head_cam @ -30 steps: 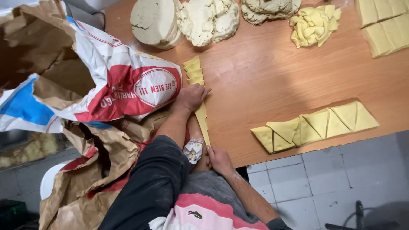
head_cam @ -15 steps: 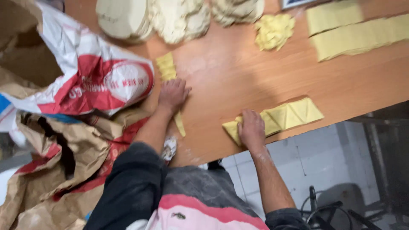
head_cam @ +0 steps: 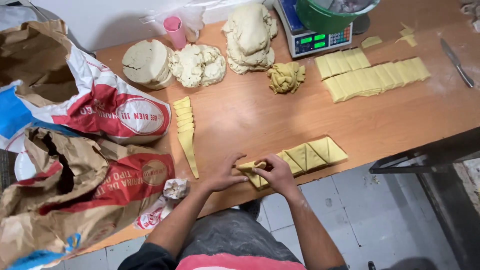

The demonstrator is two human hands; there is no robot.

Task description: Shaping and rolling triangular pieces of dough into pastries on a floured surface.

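Both hands meet at the near edge of the wooden table (head_cam: 240, 112). My left hand (head_cam: 223, 174) and my right hand (head_cam: 276, 175) pinch the leftmost yellow dough triangle (head_cam: 252, 171) at the end of a row of dough triangles (head_cam: 312, 152). The left fingers rest on its left tip, the right fingers press on its middle. A second row of stacked dough triangles (head_cam: 185, 125) lies to the left, ending in one long thin triangle.
Two large flour sacks (head_cam: 95, 145) crowd the left side. At the back lie pale dough lumps (head_cam: 197, 64), a pink cup (head_cam: 175, 31), a scale (head_cam: 315, 37) with a green bowl (head_cam: 332, 12), rectangular dough sheets (head_cam: 370, 75) and a knife (head_cam: 456, 61).
My left hand left the left-hand row of triangles and joined my right hand at the end of the near row. The view pulled back, showing more of the table.
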